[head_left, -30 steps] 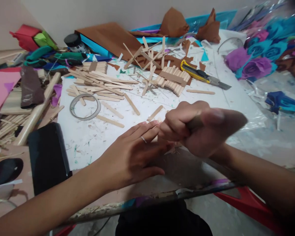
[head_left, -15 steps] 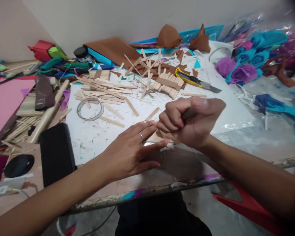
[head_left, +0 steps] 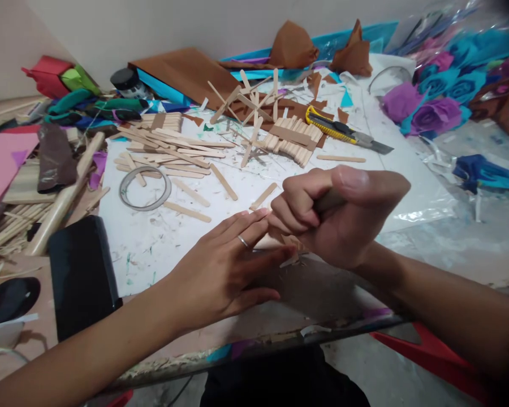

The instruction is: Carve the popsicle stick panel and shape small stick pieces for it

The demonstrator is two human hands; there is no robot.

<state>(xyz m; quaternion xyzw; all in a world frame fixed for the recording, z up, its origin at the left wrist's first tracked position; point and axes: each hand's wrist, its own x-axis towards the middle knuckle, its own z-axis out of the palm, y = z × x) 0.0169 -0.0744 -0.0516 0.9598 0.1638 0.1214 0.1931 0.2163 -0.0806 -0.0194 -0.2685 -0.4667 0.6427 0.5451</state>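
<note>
My left hand, with a ring on one finger, lies nearly flat with its fingers stretched out. Beneath and beside those fingers is a pale wooden piece at the near edge of the white sheet. My right hand is a closed fist just right of it, thumb on top. A slim brownish thing shows inside the fist, too hidden to name. Small shavings lie below the fist. A craft stick rests just beyond my left fingertips.
Beyond the hands are loose craft sticks, a taped bundle of sticks, a yellow utility knife and a tape roll. A black phone lies left. Crepe-paper flowers stand right. The table's edge is close to me.
The camera view has shifted slightly, so the table items sit a little farther out. My right fist has moved slightly right; my left hand stays flat in about the same place.
</note>
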